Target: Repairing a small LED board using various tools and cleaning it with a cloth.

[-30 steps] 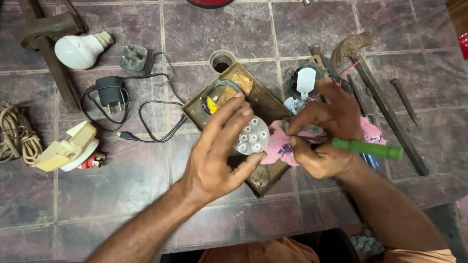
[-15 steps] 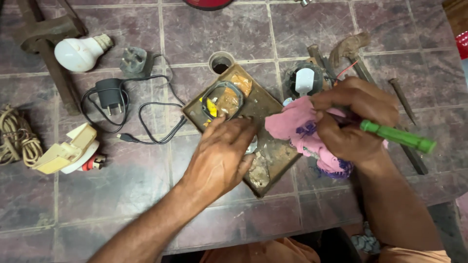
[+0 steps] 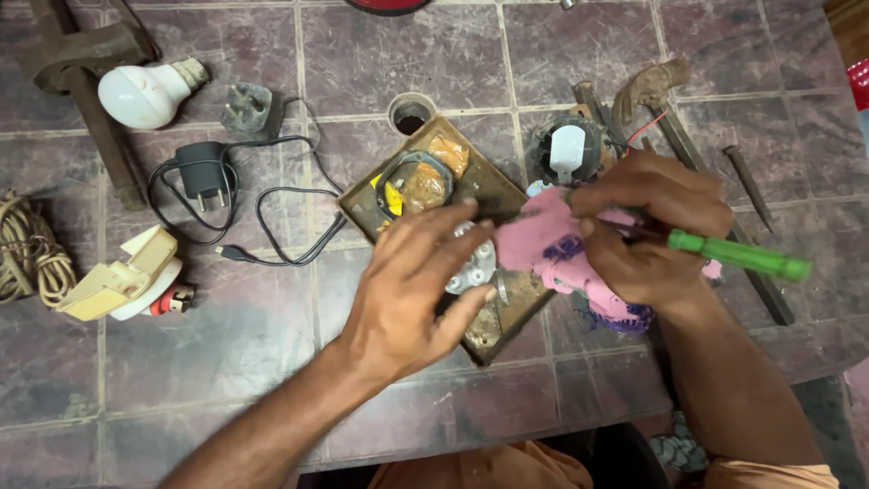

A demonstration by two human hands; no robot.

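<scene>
My left hand [image 3: 412, 290] presses down on a small round silver disc with raised dots [image 3: 472, 267], holding it against a worn wooden board [image 3: 489, 186]. My right hand [image 3: 656, 231] holds a green-handled tool [image 3: 738, 255] together with a pink cloth [image 3: 543, 244] that is pushed against the disc. A round ring with yellow and orange residue [image 3: 412, 181] lies on the board just above my left fingers.
A white bulb [image 3: 145, 91], a grey plug [image 3: 249, 107] and a black charger with its cable [image 3: 204, 172] lie at the upper left. A cream and red plastic part [image 3: 127, 276] and coiled rope [image 3: 27, 249] are at the left. Rusty pliers [image 3: 647, 86], metal rods [image 3: 747, 186] and a round lamp housing [image 3: 566, 149] lie at the upper right.
My left hand turned the disc from facing up to flat on the board and covered it. My right hand brought the pink cloth and green tool left onto the disc.
</scene>
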